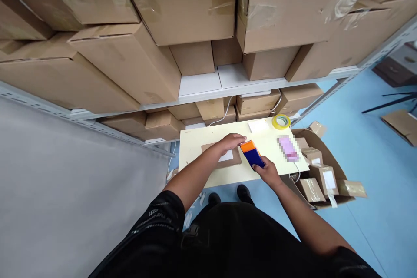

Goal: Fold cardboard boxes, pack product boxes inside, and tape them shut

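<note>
My right hand [269, 173] is wrapped round the lower end of a small blue-and-orange box [252, 156], its thumb on the blue face. The box tilts over the front part of a pale yellow table [192, 141]. At the box's orange end is my left hand [230, 142], its fingers together and the tips pinching the near corner. Beneath the left forearm lies a flat brown cardboard piece [235, 161] with a white label [227, 155] on it, partly covered by that arm.
A yellow tape roll [281, 121], a white card [258, 126] and a blurred pink object [288, 148] lie on the table. To its right, a large open carton [339, 169] holds several small boxes. Shelves of cardboard boxes [192, 4] rise behind; a grey wall [81, 182] stands left.
</note>
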A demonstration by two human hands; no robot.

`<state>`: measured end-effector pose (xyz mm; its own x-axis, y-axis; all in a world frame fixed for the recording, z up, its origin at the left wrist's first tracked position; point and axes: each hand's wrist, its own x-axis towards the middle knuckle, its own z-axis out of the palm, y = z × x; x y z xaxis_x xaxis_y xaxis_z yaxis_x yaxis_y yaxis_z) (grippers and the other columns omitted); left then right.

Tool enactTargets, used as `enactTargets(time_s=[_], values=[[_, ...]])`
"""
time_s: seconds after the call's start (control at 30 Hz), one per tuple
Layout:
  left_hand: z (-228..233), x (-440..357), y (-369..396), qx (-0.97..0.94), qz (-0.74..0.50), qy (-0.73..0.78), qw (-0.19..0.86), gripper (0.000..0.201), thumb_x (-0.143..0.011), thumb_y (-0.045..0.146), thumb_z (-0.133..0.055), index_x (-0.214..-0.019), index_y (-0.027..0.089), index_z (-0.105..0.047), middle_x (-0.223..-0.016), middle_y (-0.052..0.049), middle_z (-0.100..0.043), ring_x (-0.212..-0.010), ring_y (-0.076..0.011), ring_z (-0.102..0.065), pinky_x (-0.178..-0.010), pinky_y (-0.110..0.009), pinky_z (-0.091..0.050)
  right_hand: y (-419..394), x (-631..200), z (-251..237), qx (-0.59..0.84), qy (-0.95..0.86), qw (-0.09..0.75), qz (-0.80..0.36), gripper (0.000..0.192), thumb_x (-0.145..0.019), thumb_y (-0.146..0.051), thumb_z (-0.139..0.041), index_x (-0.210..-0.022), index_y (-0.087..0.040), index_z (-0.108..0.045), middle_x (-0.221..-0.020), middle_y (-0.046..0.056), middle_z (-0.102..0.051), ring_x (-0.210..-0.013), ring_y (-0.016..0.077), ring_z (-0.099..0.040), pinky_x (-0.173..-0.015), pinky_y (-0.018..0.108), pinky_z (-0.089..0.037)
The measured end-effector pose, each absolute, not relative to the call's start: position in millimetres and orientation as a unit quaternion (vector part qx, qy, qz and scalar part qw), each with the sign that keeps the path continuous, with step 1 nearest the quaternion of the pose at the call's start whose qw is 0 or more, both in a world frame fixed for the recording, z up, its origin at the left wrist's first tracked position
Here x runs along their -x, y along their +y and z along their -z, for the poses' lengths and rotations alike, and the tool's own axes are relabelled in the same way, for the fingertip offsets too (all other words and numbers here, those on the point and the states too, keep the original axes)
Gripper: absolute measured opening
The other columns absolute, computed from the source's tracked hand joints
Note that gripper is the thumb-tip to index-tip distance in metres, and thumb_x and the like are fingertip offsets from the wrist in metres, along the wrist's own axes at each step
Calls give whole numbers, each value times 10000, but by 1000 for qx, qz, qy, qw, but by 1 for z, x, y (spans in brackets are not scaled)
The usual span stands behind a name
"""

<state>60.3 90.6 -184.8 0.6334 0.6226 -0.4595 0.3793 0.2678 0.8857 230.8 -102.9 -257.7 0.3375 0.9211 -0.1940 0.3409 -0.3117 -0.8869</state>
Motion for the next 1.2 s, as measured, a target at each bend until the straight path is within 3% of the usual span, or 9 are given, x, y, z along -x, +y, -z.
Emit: enactTargets(time_s=[0.13, 0.27, 0.33, 0.53, 0.67, 0.8, 1.0, 1.2], values=[[188, -67, 89, -601, -34, 395, 694, 255, -743, 381, -807, -864, 158, -776, -858, -53, -755, -763, -169, -650, -749, -300, -528, -125, -215, 244, 723, -401, 419, -377, 339, -741, -443, -707, -986, -209, -712, -886, 32, -715, -840, 237, -650, -779, 340, -523], [194, -71, 76, -637, 4, 375, 674, 222, -788, 365, -740, -875, 163, -769, -780, -31, -720, -648, -143, -592, -629, -274, -483, -142, -217, 239, 718, -380, 440, -382, 303, -723, -434, -719, -923, -207, -707, -844, 20, -697, -808, 222, -630, -739, 322, -508], [195, -78, 70, -683, -5, 381, 623, 208, -829, 349, -698, -886, 164, -774, -809, -39, -740, -691, -157, -629, -670, -281, -507, -145, -222, 240, 717, -360, 444, -400, 295, -752, -491, -722, -827, -210, -678, -747, -1, -656, -722, 194, -585, -665, 297, -474], [195, -113, 85, -821, 80, 395, 403, 179, -878, 314, -682, -912, 191, -808, -918, -43, -799, -836, -192, -709, -782, -282, -538, -130, -241, 260, 691, -224, 477, -495, 553, -751, -739, -733, -672, -204, -616, -563, -18, -586, -560, 150, -486, -538, 278, -368], [211, -139, 109, -830, 145, 407, 352, 147, -817, 338, -761, -829, 198, -803, -825, -48, -785, -827, -211, -719, -791, -281, -548, -145, -248, 282, 645, -99, 491, -577, 499, -794, -680, -759, -744, -188, -692, -675, 41, -719, -625, 203, -627, -598, 311, -488], [245, -160, 120, -847, 210, 397, 286, 156, -681, 295, -841, -778, 182, -795, -832, -121, -773, -924, -295, -726, -874, -339, -557, -177, -241, 306, 581, 72, 459, -668, 406, -888, -576, -723, -935, -175, -766, -912, 109, -811, -801, 264, -754, -726, 355, -600], [296, -172, 120, -847, 287, 380, 237, 266, -515, 180, -874, -764, 133, -791, -825, -207, -742, -918, -401, -719, -881, -488, -556, -177, -215, 337, 483, 173, 452, -730, 389, -984, -547, -623, -1062, -183, -735, -955, 73, -808, -799, 219, -756, -778, 352, -628], [316, -165, 123, -859, 231, 390, 240, 346, -523, 218, -900, -850, 161, -802, -877, -207, -719, -1064, -434, -648, -990, -610, -469, -164, -193, 344, 426, 192, 428, -774, 397, -1004, -556, -579, -1091, -192, -712, -909, 50, -797, -761, 212, -739, -751, 354, -620]])
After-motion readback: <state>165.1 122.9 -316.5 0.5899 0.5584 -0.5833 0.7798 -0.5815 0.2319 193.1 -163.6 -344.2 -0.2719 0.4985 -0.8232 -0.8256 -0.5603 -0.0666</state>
